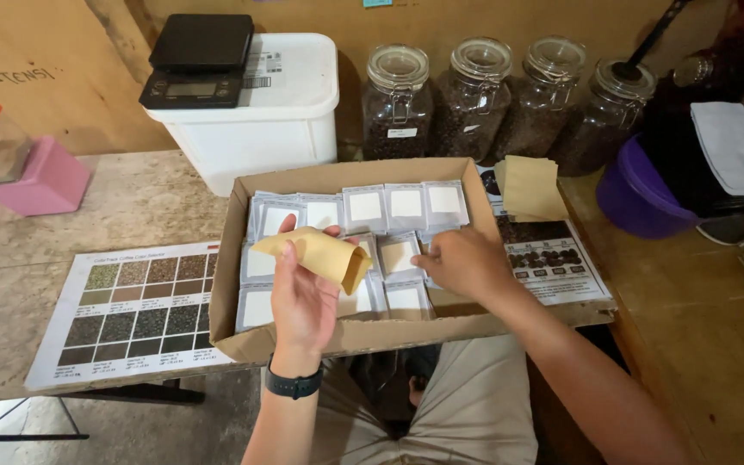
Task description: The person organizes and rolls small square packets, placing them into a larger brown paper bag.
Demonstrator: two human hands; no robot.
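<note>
Kraft envelope (316,254) in left grip (303,297)

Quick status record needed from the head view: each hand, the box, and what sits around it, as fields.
left hand: left hand holds a tan paper envelope, open end to the right, above the box
right hand: right hand reaches into the box, fingers on the packets
box: open cardboard box with rows of silver packets bearing white labels
behind: four glass jars of dark beans, white tub with a black scale on it
left of box: printed colour chart
right of box: stack of tan envelopes
</note>
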